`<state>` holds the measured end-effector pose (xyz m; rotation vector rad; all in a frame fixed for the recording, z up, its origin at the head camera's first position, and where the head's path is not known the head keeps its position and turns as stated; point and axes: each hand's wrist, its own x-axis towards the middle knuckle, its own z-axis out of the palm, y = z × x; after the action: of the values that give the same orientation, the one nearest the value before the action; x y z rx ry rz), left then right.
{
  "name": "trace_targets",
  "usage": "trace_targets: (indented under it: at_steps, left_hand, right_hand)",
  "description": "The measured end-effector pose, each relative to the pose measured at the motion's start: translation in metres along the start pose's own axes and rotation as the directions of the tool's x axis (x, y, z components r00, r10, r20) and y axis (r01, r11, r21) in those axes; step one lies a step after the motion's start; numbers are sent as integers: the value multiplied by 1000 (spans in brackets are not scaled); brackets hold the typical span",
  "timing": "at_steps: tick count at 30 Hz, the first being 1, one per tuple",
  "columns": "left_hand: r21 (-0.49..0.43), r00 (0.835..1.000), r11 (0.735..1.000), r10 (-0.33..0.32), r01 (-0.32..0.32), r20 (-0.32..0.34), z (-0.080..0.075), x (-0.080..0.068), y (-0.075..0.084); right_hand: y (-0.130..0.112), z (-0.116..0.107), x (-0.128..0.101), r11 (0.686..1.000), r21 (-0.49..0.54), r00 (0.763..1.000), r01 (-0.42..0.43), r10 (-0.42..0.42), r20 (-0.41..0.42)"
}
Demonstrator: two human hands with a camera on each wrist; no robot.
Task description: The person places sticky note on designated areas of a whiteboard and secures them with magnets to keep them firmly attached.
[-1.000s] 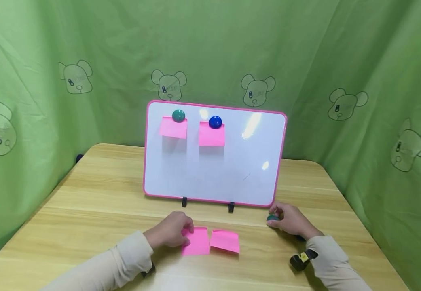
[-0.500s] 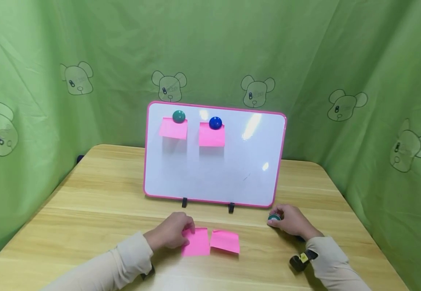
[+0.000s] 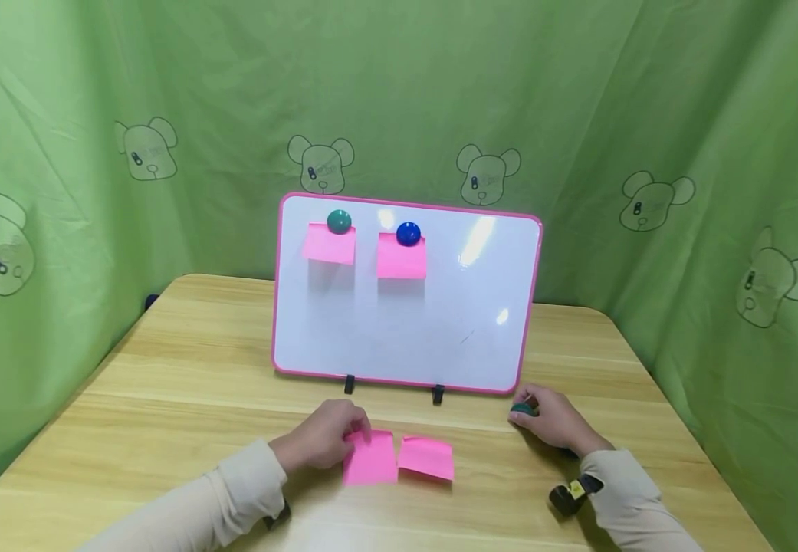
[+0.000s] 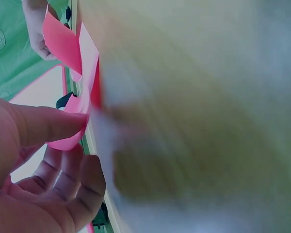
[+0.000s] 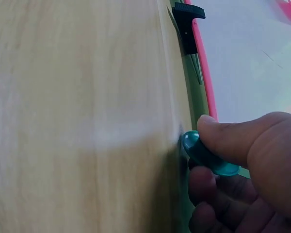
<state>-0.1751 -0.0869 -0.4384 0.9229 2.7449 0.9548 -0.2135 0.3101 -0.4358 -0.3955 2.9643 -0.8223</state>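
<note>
My left hand [image 3: 323, 435] pinches the left edge of a pink sticky note [image 3: 373, 460] at the table's front; in the left wrist view the thumb [image 4: 53, 125] lies over the paper, with the fingers beneath. Beside it is a second pink sticky note [image 3: 428, 458], its lower edge curled up. Off to the right, just in front of the whiteboard's corner, my right hand [image 3: 552, 418] holds a green round magnet [image 5: 206, 156] between thumb and fingers. On the whiteboard [image 3: 399, 330], a green magnet [image 3: 339, 221] and a blue magnet [image 3: 408, 234] each pin a pink sticky note.
The pink-framed whiteboard leans back on two black feet [image 3: 438, 394] on the wooden table [image 3: 185, 360]. Green curtains [image 3: 399, 77] with mouse-head drawings surround the table on the back and sides.
The green magnet in my right hand has turned between the fingers: its pale underside showed half a second ago, its green dome shows now. My left hand has risen very slightly with the note.
</note>
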Motion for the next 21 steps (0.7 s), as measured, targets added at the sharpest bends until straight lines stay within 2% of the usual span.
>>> trace_targets:
  at_steps: [8, 13, 21]
  left_hand:
    - [-55, 999, 998, 22, -25, -43, -5, 2, -7]
    - [-89, 998, 996, -6, 1, -58, -10, 2, -5]
    - [-56, 993, 998, 5, -12, -115, -21, 10, -7]
  right_hand:
    - [-1, -2, 1, 1000, 4, 999, 31, -31, -39]
    - [0, -3, 3, 998, -7, 996, 59, -59, -61]
    - [-1, -9, 2, 1000, 19, 1000, -15, 16, -21]
